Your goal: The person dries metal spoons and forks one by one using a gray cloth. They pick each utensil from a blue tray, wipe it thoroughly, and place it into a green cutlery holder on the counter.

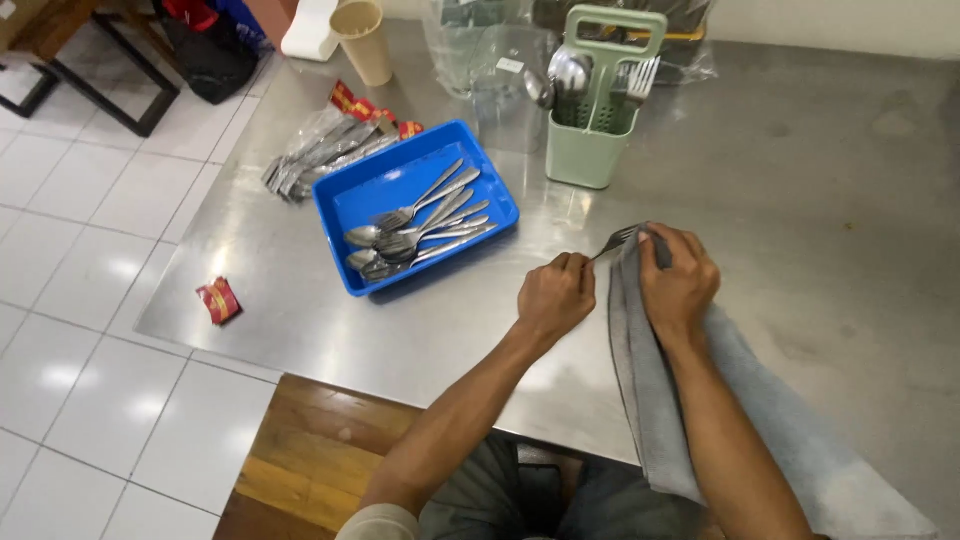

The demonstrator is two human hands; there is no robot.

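Note:
My left hand (556, 296) pinches the handle end of a metal fork (616, 240), its tines pointing right toward my right hand (677, 277). My right hand grips a grey cloth (650, 380) wrapped around the fork's head. The cloth trails down over my right forearm and the table edge. A blue plastic tray (350, 200) to the left holds several spoons and forks (415, 230). A green cutlery caddy (590, 120) with a handle stands behind, holding spoons and forks upright.
A steel table (800, 200) carries everything. Packaged cutlery in clear bags (320, 150) lies left of the tray. A beige cup (364, 40) and clear plastic bags (480, 50) sit at the back. A small red packet (219, 300) lies near the table's left edge. White tiled floor lies to the left.

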